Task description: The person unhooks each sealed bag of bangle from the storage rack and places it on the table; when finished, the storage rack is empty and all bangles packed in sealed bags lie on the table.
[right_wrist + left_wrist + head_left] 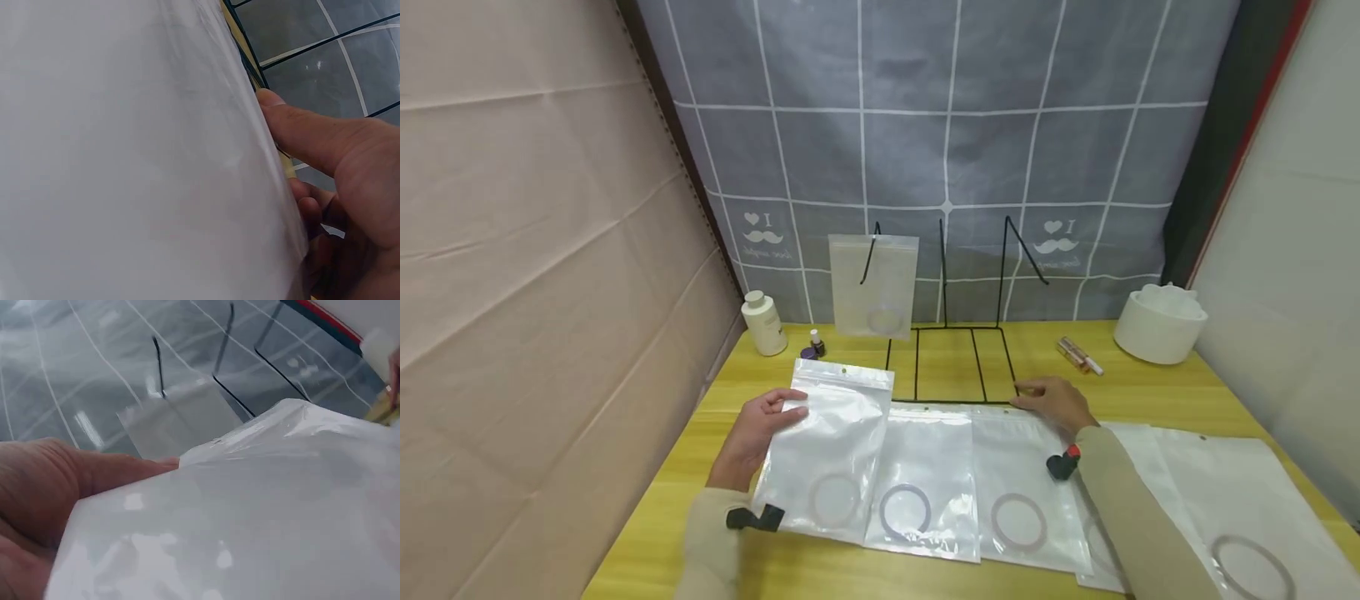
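Note:
My left hand (752, 437) pinches the upper left edge of a clear zip bag (827, 446), which is tilted and has a pale ring in it. Its thumb lies over the film in the head view. Close up, that bag (250, 519) fills much of the left wrist view. My right hand (1056, 404) is at the front right corner of a black wire rack (945, 327), by the top edge of another ring bag (1018, 492). The thumb (300, 125) meets the bag's edge in the right wrist view; whether it grips bag or wire cannot be told.
One bag (874, 287) hangs from the rack's left hook. Between my hands lies a bag (925, 467) with a ring; more bags (1247, 492) lie right. A white bottle (765, 323), small nail polish bottle (817, 342), slim tubes (1078, 356) and white round container (1160, 323) stand behind.

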`<state>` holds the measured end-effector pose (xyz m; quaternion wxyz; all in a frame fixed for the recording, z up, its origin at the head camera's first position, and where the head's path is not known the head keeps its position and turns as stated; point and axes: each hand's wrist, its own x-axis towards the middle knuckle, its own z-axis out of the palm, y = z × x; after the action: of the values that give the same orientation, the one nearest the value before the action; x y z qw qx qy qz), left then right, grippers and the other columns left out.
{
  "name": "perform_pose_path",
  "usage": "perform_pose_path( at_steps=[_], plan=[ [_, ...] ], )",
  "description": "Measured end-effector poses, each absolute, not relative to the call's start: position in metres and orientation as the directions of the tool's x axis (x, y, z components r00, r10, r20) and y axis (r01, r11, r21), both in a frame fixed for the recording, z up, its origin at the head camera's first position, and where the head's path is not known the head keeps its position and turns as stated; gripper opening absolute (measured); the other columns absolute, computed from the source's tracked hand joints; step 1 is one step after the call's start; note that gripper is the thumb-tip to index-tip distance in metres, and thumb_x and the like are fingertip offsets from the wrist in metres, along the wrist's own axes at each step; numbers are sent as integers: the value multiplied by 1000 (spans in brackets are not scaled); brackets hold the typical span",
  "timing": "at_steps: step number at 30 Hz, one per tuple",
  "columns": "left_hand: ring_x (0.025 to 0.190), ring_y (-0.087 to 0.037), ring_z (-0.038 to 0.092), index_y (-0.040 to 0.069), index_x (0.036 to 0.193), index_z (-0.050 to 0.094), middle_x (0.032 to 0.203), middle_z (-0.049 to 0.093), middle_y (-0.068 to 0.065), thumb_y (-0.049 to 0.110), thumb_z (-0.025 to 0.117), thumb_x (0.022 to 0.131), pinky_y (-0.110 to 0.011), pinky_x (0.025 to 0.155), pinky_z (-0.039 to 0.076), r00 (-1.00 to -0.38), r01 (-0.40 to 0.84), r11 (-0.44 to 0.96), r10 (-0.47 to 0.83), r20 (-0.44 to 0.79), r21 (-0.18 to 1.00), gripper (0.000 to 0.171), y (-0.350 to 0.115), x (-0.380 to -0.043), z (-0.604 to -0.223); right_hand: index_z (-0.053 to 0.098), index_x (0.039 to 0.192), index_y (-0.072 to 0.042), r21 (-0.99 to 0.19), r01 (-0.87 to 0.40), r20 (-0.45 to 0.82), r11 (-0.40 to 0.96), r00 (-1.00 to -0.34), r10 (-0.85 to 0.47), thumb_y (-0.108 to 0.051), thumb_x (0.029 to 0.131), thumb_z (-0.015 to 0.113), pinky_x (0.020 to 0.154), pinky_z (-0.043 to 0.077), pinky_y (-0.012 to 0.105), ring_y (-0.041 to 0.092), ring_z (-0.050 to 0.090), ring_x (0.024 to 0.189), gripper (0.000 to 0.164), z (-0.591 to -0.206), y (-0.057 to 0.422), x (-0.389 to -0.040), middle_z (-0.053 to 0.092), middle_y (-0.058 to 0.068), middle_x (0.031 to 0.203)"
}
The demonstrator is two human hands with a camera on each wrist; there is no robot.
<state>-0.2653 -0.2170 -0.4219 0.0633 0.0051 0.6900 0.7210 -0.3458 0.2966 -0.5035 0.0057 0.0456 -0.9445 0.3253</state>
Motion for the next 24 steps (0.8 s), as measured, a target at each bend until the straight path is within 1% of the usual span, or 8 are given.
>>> perform_pose_path(
  at_steps=[4,5,8,11,16,19,22,24],
  plan=[
    [73,-18,69,2,113,69,85,71,-5,6,76,88,-33,66,58,-986,-161,112,35,-165,981,26,-220,-281,-459,70,131,-14,-614,-92,44,784,-996,-82,-53,85,76,65,40,33,19,56,83,61,-501,296,-345,70,5,99],
    [74,-18,67,0,113,69,88,70,-6,6,76,87,-33,67,57,-987,-154,162,21,-159,975,27,-220,-283,-466,70,131,-15,-617,-87,44,782,-996,-76,-53,84,77,65,40,33,19,55,82,60,-502,296,-345,70,5,98],
    [77,-19,64,2,112,72,97,68,-10,8,80,84,-31,68,54,-986,-166,284,-46,-160,944,29,-218,-285,-480,70,131,-14,-624,-91,44,776,-996,-82,-52,84,77,65,40,32,19,55,82,61,-502,296,-345,70,6,99],
    [82,-20,59,4,111,73,105,62,-12,11,82,83,-31,70,51,-985,-171,365,-91,-147,915,30,-217,-285,-486,70,131,-14,-627,-96,47,773,-995,-85,-52,84,77,66,40,32,18,55,82,61,-504,296,-345,70,6,100],
    [93,-25,57,5,113,73,111,62,-17,15,82,84,-33,74,50,-988,-140,491,-122,-91,860,32,-217,-289,-490,70,130,-14,-622,-100,54,777,-995,-85,-52,84,77,66,40,32,19,55,83,60,-504,296,-345,70,5,99],
    [89,-25,55,3,114,71,101,62,-15,17,82,84,-33,72,47,-994,-85,603,-111,-22,793,35,-218,-293,-492,70,130,-13,-616,-95,53,782,-995,-80,-51,85,77,67,41,33,19,57,85,59,-503,296,-344,70,5,100],
    [85,-24,55,3,119,69,94,60,-12,18,81,85,-37,73,47,-995,-76,702,-94,-13,708,39,-218,-294,-492,70,130,-14,-615,-89,50,783,-996,-75,-51,85,77,68,42,33,20,57,86,59,-503,297,-345,71,6,101],
    [86,-25,56,2,121,68,97,63,-14,17,81,85,-41,78,49,-996,-74,750,-83,-18,657,41,-217,-293,-492,71,130,-14,-618,-88,49,781,-996,-74,-51,84,77,69,42,32,20,58,87,59,-503,297,-344,71,6,101]
  ],
)
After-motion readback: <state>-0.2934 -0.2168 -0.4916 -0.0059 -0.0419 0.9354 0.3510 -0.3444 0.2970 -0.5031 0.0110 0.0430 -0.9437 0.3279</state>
